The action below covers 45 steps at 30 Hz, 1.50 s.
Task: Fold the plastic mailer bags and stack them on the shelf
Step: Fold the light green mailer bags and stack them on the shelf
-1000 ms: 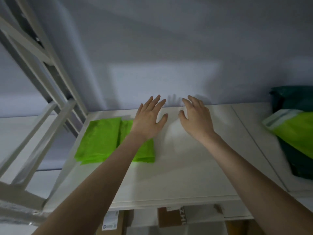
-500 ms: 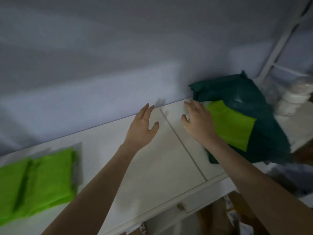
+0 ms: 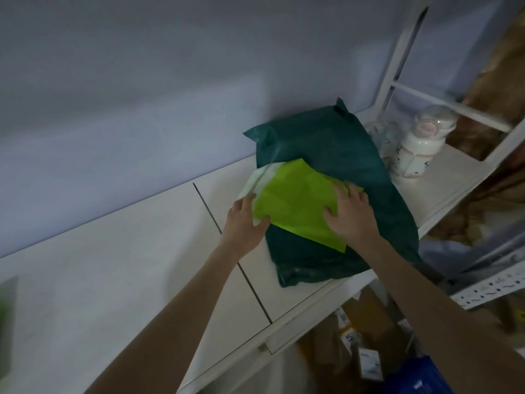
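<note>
A bright green mailer bag [image 3: 298, 200] with a white flap lies flat on top of a large dark green bag [image 3: 335, 155] at the right end of the white shelf [image 3: 113, 265]. My left hand [image 3: 244, 223] touches the light green bag's left edge with fingers spread. My right hand [image 3: 350, 213] lies flat on its right part, fingers straight. A sliver of the folded green bags [image 3: 4, 317] shows at the far left edge.
A white bottle with a clear cap [image 3: 414, 149] stands just right of the dark bag, beside the white shelf frame [image 3: 397, 66]. Cardboard boxes [image 3: 360, 322] and a blue item [image 3: 423, 376] sit below the shelf. The wall runs close behind.
My view has swung right, away from the folded green stack. Both hands have moved from the bare shelf onto the bright green bag lying on the dark one.
</note>
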Motion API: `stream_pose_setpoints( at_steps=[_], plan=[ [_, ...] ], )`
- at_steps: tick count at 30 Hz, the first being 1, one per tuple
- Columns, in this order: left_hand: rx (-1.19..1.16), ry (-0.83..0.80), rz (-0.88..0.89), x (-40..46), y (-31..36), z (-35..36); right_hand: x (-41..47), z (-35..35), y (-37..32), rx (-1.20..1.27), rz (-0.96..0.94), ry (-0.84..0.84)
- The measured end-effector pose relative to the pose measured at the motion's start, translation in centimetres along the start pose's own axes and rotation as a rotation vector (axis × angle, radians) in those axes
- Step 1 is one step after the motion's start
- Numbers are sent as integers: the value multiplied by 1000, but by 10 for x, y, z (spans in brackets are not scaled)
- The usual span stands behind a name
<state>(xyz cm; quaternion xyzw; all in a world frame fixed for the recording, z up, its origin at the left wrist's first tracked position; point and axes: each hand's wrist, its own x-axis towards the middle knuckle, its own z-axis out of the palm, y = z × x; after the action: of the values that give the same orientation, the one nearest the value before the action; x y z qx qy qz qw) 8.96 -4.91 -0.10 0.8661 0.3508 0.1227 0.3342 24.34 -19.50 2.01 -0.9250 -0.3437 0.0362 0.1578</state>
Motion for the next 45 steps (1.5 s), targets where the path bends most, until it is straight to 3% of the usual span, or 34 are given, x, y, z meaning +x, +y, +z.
stream_pose_setpoints(
  at_steps=[7,10,13,18,22,26,30,36,45],
  plan=[
    [199,-9,198,10,16,38,13,16,27,44,67,-42],
    [230,-40,210,11,19,49,16,22,28,160,80,-51],
    [266,-85,193,11,17,55,17,26,25,297,53,68],
    [240,-110,160,10,9,51,20,22,20,294,92,84],
    [179,-20,82,7,4,43,16,17,13,188,111,-19],
    [196,137,-98,2,-1,32,12,18,2,52,67,-12],
    [185,153,-243,-1,-8,22,9,26,-6,11,15,-5],
    [-44,115,-248,-4,-12,15,4,28,-26,514,74,-201],
    [-426,318,-342,-15,-14,-18,-3,34,-48,576,-4,-249]
  ],
)
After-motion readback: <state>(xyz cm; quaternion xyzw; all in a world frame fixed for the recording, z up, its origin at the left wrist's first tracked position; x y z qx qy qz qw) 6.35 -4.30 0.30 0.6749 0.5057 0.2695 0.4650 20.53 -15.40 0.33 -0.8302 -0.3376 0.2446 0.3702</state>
